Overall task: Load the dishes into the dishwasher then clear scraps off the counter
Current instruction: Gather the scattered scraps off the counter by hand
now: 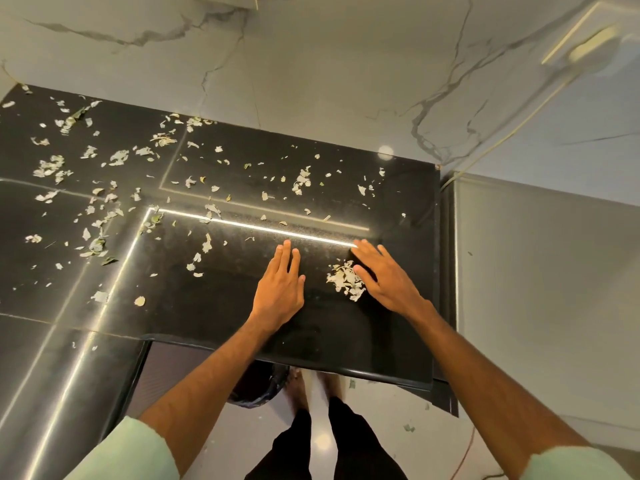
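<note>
Pale green leaf scraps (114, 188) lie scattered over the black polished counter (214, 306), thickest at the left and back. A small heap of scraps (346, 280) sits near the counter's front right. My right hand (384, 275) lies flat on the counter with straight fingers, touching the heap's right side. My left hand (280, 292) rests flat on the bare counter a little left of the heap, fingers straight and pointing away. Neither hand holds anything.
A white marble wall (311, 71) backs the counter. A grey appliance side (540, 271) stands to the right of the counter's edge. Below the front edge a black bin bag (256, 386) shows beside my feet, and a few scraps lie on the floor (408, 427).
</note>
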{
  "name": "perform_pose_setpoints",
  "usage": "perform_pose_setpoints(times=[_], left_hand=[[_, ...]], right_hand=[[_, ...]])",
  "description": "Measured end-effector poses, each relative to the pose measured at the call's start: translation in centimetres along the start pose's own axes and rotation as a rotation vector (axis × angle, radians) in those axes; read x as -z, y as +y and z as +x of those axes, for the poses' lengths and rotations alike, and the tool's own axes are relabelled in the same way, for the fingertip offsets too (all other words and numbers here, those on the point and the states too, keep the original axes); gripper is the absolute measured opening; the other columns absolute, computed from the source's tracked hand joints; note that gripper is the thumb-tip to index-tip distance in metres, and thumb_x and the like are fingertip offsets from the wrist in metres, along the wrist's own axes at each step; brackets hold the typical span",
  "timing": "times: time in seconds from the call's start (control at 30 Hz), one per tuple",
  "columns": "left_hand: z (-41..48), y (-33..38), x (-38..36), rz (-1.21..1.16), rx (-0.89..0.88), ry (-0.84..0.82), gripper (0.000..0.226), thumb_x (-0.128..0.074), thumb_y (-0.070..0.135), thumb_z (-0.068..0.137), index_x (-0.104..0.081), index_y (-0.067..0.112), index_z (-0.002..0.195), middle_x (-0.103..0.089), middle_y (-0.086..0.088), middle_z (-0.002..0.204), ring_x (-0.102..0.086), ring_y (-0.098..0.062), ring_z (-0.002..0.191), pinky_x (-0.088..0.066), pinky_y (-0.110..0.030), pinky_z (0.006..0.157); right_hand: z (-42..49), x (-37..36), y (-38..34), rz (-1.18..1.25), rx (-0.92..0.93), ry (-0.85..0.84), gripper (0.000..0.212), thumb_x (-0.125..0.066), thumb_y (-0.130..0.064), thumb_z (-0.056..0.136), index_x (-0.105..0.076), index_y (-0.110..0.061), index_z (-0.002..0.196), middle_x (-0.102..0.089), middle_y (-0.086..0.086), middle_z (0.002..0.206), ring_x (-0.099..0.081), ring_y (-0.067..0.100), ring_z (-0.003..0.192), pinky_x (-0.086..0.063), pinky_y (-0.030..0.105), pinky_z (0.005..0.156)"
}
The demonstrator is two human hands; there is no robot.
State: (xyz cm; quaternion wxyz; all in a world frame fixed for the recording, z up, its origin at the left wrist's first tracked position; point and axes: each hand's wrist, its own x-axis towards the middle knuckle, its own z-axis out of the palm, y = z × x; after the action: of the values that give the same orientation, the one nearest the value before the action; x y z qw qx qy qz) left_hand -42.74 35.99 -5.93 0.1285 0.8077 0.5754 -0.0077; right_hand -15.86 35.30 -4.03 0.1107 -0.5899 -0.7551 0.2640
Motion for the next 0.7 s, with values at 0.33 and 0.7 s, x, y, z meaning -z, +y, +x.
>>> perform_pose_setpoints(times=[0.33, 0.7], left_hand=[[0.1, 0.6, 0.8, -0.046, 0.035, -0.045, 0.064, -0.042, 0.034, 0.105, -0.022, 0.003, 0.157, -0.009, -0.018, 0.168, -0.01, -0.032, 0.155, -0.031, -0.044, 0.122], [-0.2, 0.7, 0.2, -0.112, 0.044, 0.004, 0.062, -0.042, 0.03, 0.105, -0.022, 0.005, 0.157, -0.007, -0.016, 0.168, -0.006, -0.03, 0.156, -0.025, -0.043, 0.124]], right_hand=[[-2.3, -2.9, -1.1, 0.227, -0.144, -0.076, 0.073, -0.03, -0.057, 0.107, 0.004, -0.024, 0.163, 0.013, -0.011, 0.169, 0.016, -0.002, 0.152, 0.003, 0.042, 0.129], [-5.2, -6.2, -2.8, -0.231, -0.364, -0.061, 0.119, -0.018, -0.091, 0.086, 0.026, -0.004, 0.155, 0.04, 0.011, 0.16, 0.035, 0.026, 0.149, 0.016, 0.055, 0.121]])
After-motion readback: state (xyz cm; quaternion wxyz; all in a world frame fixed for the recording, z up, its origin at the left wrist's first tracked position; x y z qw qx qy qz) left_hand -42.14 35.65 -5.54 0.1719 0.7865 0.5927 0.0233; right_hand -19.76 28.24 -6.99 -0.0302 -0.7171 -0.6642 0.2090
